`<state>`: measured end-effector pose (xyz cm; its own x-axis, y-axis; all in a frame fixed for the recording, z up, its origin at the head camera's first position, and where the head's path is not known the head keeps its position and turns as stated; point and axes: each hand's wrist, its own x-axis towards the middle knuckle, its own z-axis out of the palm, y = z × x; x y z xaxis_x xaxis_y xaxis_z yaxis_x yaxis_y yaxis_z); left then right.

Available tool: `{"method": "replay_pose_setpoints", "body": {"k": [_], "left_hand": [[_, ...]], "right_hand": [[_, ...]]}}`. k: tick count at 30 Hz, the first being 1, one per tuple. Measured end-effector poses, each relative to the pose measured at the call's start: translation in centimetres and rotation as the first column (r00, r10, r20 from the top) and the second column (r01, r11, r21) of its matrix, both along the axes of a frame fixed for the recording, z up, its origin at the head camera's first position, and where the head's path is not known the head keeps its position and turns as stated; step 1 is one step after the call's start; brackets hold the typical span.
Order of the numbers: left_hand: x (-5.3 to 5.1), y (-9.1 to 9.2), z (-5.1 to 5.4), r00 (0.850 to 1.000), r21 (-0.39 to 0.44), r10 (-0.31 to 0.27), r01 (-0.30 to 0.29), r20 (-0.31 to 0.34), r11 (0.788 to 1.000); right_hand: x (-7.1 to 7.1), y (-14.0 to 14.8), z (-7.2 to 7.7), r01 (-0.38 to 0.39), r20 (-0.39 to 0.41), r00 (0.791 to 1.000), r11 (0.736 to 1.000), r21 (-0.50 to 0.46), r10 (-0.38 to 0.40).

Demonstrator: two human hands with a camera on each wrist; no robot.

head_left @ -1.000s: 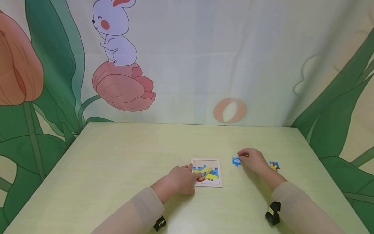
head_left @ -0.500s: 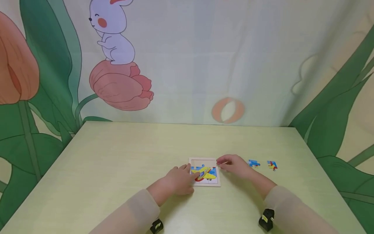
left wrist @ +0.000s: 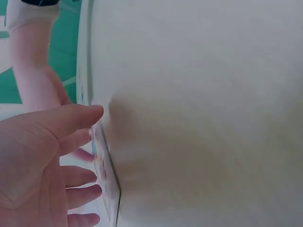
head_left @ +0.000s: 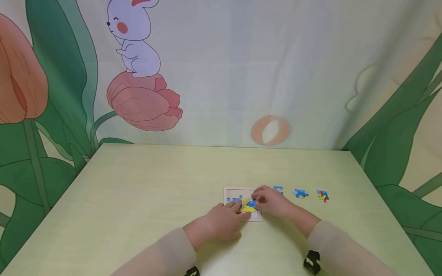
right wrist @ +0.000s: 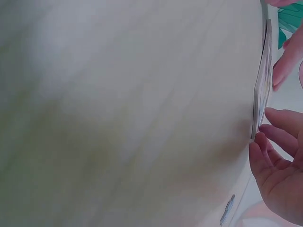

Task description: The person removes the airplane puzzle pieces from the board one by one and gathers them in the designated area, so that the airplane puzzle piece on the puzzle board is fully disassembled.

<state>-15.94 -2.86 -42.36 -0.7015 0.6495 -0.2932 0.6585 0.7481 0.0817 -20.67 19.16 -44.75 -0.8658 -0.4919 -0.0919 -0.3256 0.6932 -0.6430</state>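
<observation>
A jigsaw puzzle (head_left: 249,209) of a yellow plane on blue sits in a pale square frame (head_left: 225,193), whose top strip shows bare backing. My left hand (head_left: 224,221) lies over the puzzle's lower left, its fairly straight fingers touching the pieces; the left wrist view shows this hand (left wrist: 38,161) extended. At the frame's right side is my right hand (head_left: 272,201), fingers bent and touching the puzzle's right edge. A gap shows between thumb and forefinger, with no loose piece visible there. The right wrist view has this hand (right wrist: 284,175) against the frame's corner (right wrist: 255,127).
Loose blue puzzle pieces lie in a row right of the frame: one (head_left: 277,189) partly behind my right hand, a middle one (head_left: 300,193), and one with red and yellow (head_left: 322,196). The pale tabletop (head_left: 155,180) reaches a curtain (head_left: 214,76) with a printed rabbit.
My right hand has moved left from the loose pieces to the frame's right edge, uncovering the middle piece. My left hand has slid right, covering more of the plane.
</observation>
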Motion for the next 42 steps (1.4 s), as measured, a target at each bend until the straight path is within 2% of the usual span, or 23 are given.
{"method": "replay_pose_setpoints", "body": {"k": [6,11,17,21,25,33,42], "left_hand": [[-0.2,0.7,0.0,1.000,-0.080,0.004,-0.005,-0.010,0.997],[-0.6,0.9,0.0,1.000,-0.093,0.014,-0.013,0.004,0.996],[-0.3,1.0,0.0,1.000,-0.084,0.015,-0.014,0.007,0.996],[-0.2,1.0,0.1,1.000,-0.085,0.023,-0.022,0.011,0.996],[0.0,1.0,0.1,0.999,-0.084,0.032,-0.031,0.020,0.996],[-0.2,1.2,0.2,1.000,-0.082,0.003,-0.004,-0.004,0.997],[-0.4,1.4,0.2,1.000,-0.081,0.002,0.000,0.014,0.997]], "right_hand": [[-0.2,-0.6,0.1,-0.025,-0.044,0.999,0.998,0.061,0.028],[-0.3,-1.2,0.0,0.033,-0.027,0.999,0.997,0.067,-0.031],[-0.3,-1.6,-0.1,0.098,-0.020,0.995,0.994,0.056,-0.097],[-0.3,-1.8,0.2,0.152,0.025,0.988,0.988,0.039,-0.153],[-0.3,-1.6,0.5,0.171,0.078,0.982,0.985,0.007,-0.171],[-0.6,-0.6,0.5,0.153,0.126,0.982,0.983,-0.101,-0.140],[-0.5,-0.1,0.1,0.234,0.227,0.955,0.955,-0.180,-0.191]]}}
